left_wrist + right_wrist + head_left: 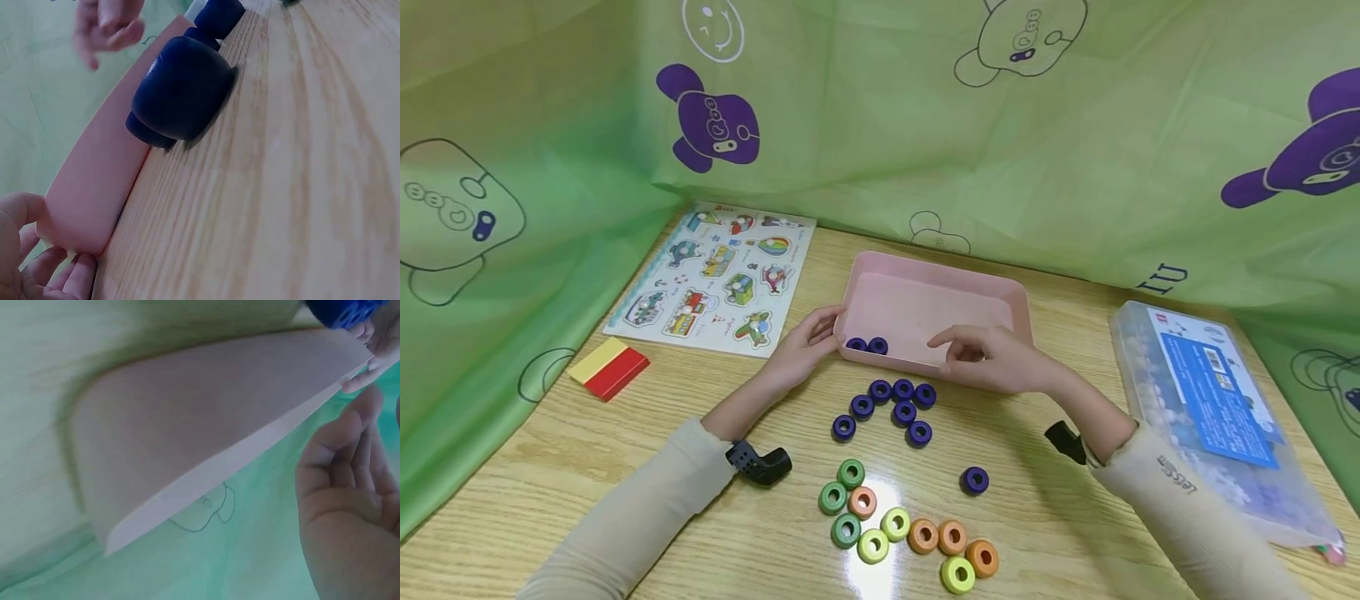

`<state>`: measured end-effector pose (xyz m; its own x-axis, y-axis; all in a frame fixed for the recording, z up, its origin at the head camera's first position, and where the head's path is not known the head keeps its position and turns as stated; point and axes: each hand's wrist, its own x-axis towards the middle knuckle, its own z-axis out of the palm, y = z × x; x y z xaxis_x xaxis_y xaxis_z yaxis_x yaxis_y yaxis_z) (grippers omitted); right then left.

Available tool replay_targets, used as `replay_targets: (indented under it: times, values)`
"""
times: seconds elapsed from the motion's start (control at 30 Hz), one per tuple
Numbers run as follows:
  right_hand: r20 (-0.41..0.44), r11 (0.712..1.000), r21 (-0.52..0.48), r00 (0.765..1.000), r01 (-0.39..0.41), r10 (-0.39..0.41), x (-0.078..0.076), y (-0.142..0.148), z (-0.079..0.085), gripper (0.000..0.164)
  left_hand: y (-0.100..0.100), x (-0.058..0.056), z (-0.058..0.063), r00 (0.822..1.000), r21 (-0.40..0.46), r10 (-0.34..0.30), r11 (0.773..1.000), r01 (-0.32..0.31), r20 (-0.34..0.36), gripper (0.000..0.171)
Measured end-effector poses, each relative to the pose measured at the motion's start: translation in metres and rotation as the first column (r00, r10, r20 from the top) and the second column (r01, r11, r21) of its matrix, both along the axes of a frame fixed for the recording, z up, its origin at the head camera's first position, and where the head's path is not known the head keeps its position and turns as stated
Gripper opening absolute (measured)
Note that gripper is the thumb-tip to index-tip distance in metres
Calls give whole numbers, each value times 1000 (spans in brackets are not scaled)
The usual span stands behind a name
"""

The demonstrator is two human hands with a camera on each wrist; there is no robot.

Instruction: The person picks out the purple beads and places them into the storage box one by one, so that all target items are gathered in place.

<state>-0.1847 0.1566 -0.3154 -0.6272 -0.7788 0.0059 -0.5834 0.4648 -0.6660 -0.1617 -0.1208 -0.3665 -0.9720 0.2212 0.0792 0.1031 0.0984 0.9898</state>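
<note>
A shallow pink tray (940, 271) lies on the table, with two dark purple ring beads (877, 345) in its near left corner. My left hand (802, 352) holds the tray's left end, thumb at the rim and fingers against the outside in the left wrist view. My right hand (992, 357) hovers over the tray's near right side, its fingers loosely bent around nothing. Several more purple ring beads (904, 413) lie in front of the tray, with a lone purple bead (975, 481) to their right.
Green beads (832, 497), yellow beads (895, 524) and orange beads (923, 536) lie closer to me. A picture puzzle board (715, 279) and a yellow-red block (610, 369) are at left. A clear plastic case (1202, 417) lies at right. Behind hangs a green curtain (865, 125).
</note>
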Motion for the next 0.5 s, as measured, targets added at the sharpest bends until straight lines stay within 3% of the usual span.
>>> replay_targets:
  times: [0.13, 0.27, 0.5]
  values:
    - [110, 996, 9, 990, -94, 93, 17, 15, 0, 35, -1, 0, 0, 1000, -9, 2, 1000, -2, -2, 43]
    - [236, 985, 52, 961, -162, 145, 35, 29, -3, 37, -1, 1, -1, 1000, 0, -5, 1000, 5, 3, 43]
    - [310, 964, 100, 928, -246, 204, 56, 39, -11, 34, 0, 0, -1, 1000, 11, -13, 1000, 13, 3, 42]
